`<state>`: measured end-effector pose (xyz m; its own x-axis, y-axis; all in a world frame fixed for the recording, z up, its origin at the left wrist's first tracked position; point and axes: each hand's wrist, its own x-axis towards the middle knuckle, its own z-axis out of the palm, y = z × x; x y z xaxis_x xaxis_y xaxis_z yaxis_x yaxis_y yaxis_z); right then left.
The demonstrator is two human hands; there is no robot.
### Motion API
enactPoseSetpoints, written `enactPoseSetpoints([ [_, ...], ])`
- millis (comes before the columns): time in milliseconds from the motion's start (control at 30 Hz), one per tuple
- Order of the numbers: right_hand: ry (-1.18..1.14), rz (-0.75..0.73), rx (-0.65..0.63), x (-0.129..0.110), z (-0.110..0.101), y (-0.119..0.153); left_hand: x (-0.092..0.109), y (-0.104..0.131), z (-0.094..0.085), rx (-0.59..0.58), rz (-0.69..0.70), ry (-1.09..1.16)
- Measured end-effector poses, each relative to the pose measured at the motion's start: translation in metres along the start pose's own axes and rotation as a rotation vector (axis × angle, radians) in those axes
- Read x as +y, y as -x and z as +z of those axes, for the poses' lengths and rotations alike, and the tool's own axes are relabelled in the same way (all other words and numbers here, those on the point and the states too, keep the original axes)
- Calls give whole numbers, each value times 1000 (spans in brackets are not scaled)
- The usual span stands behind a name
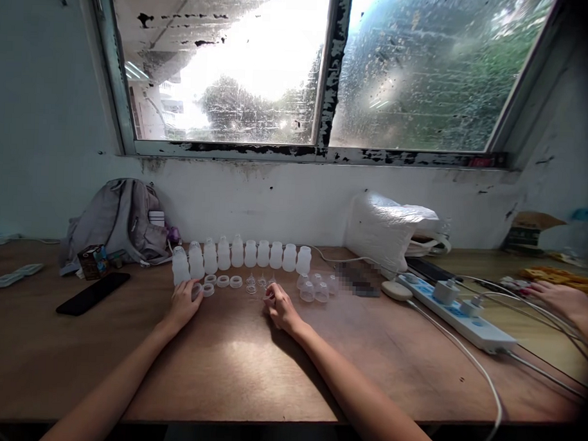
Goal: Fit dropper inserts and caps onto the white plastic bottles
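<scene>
My left hand (184,303) rests on the table with its fingers closed round a white bottle collar ring (196,291). Beside it lie several more collar rings (223,281). My right hand (282,308) pinches a small clear bottle nipple (267,297), mostly hidden by the fingers. Several clear nipples (251,284) stand just left of that hand. Behind both hands, frosted baby bottles (237,252) form a curved row; those on the left carry tops, those on the right are uncapped. Several clear dome caps (321,292) sit right of my right hand.
A black phone (93,294), a small box (93,262) and a grey backpack (123,221) are on the left. To the right are a white power strip (457,314) with cables, a round white device (396,290) and a white bag (383,233). Another person's hand (564,304) reaches in at far right.
</scene>
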<state>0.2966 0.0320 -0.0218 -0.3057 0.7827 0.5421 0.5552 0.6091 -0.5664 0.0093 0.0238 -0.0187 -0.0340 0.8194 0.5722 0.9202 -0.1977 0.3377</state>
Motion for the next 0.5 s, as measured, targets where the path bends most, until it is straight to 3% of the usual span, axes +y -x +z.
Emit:
enactPoseSetpoints([
  [100,-34,-39,-4,-3,2,1,18,0,-2,31,80,174],
  [200,-59,-56,-7,-7,3,1,47,-3,-1,-65,89,421],
  [267,-79,-54,-3,-9,4,2,70,-7,4,-170,-16,633],
  [367,-122,-39,14,-11,3,2,101,-15,20,-300,-293,997],
  [500,-130,-20,47,-13,1,3,128,-18,45,-268,-577,1477],
])
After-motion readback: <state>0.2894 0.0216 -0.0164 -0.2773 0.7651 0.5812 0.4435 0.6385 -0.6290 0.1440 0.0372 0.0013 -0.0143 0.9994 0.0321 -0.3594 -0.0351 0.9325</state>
